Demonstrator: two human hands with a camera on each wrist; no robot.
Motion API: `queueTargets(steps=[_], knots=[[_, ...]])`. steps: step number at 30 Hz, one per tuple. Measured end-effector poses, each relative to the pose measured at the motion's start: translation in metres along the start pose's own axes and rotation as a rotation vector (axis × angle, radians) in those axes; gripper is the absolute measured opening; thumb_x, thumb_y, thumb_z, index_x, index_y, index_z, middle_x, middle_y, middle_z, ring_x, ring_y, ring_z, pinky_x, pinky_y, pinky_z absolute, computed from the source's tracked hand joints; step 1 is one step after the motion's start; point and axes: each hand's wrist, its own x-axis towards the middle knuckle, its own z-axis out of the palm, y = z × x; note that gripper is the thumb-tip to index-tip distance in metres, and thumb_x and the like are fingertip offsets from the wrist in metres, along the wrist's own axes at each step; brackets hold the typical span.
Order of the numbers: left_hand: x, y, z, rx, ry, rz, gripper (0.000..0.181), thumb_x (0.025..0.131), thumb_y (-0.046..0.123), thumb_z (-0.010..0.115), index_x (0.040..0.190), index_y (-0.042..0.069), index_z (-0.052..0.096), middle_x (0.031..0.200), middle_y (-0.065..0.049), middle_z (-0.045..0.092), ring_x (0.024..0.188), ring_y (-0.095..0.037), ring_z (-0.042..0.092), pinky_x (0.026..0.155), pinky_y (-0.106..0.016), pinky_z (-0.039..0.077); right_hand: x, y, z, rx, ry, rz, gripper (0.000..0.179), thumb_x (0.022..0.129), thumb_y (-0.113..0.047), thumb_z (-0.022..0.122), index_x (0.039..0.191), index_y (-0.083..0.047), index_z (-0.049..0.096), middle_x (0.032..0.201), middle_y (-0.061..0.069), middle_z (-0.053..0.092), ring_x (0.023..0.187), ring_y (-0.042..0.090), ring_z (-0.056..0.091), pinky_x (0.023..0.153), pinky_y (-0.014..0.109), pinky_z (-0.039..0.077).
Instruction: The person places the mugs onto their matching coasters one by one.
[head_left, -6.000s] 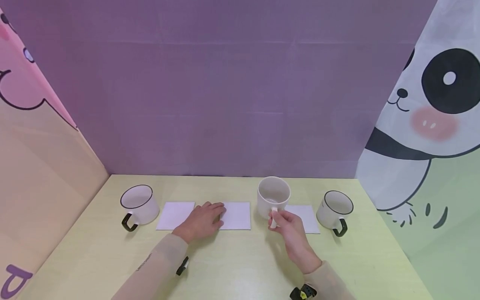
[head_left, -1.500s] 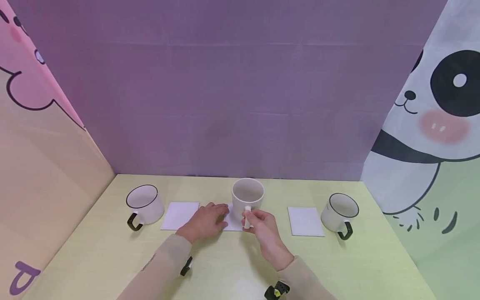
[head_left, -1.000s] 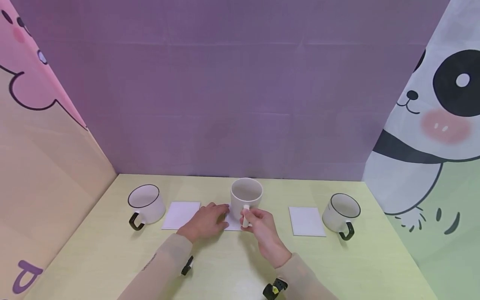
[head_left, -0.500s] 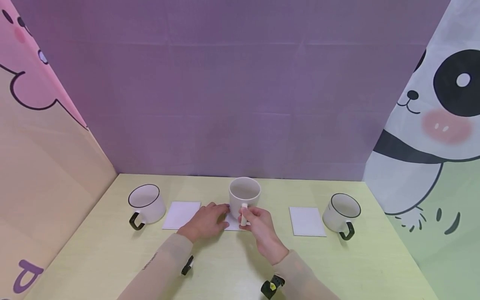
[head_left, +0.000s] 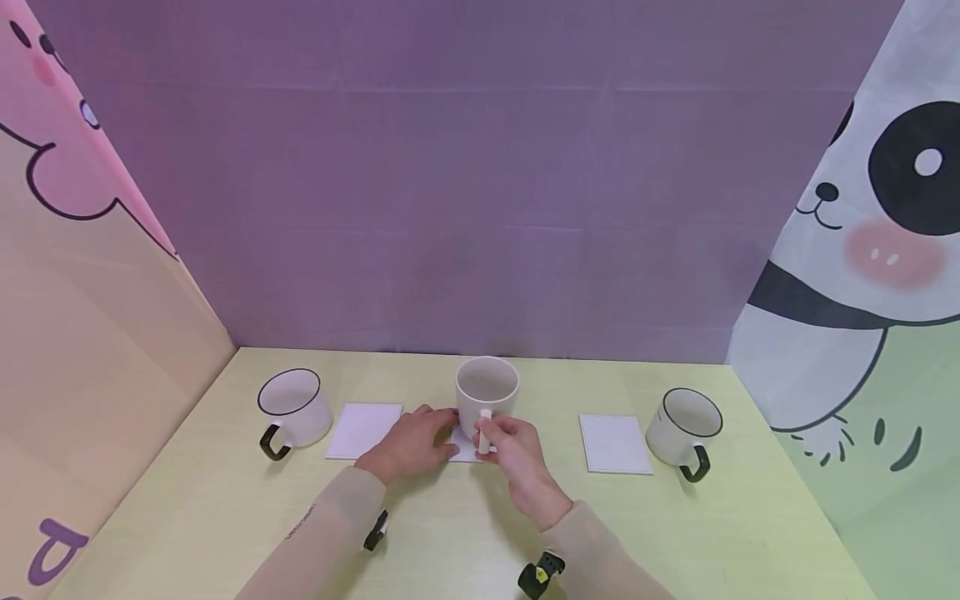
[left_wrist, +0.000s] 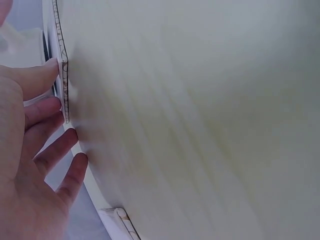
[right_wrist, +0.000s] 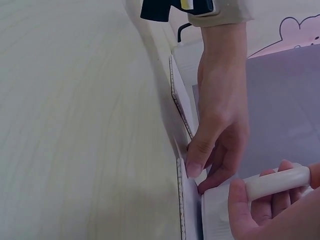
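My right hand (head_left: 527,473) pinches the white handle (head_left: 485,433) of a plain white mug (head_left: 487,387), thumb and fingers curled round it. The mug is upright over the middle white square coaster (head_left: 463,450) and hides most of it. My left hand (head_left: 411,446) touches that coaster's left side with thumb and forefinger, the other fingers spread loosely, as the left wrist view shows with the hand (left_wrist: 37,130) at the coaster's edge (left_wrist: 65,90). In the right wrist view the mug's side (right_wrist: 215,212) stands close against the coaster's top face (right_wrist: 190,205).
One white coaster (head_left: 360,425) lies to the left, partly behind the left hand, and another (head_left: 617,446) to the right. Black-rimmed mugs with black handles stand at far left (head_left: 300,417) and far right (head_left: 675,437). A purple cloth wall (head_left: 480,183) rises behind the table.
Over the six seconds, my right hand has carried the mug left, from between the middle and right coasters to over the middle one. Lately it has shifted slightly further left. My left hand stays put.
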Motion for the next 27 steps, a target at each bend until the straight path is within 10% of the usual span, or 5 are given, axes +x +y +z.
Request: queueTargets(steps=[27], knots=[[0.001,-0.001,0.001,0.017,0.035,0.028,0.042,0.089,0.028,0.078,0.127,0.014,0.066,0.110,0.003,0.071,0.105,-0.024,0.059,0.088,-0.046,0.049,-0.011,0.010,0.003,-0.020,-0.013,-0.022,0.024,0.101,-0.011,0.062,0.104,0.013,0.065,0.081,0.002,0.063,0.090,0.016,0.058,0.085,0.040,0.056]])
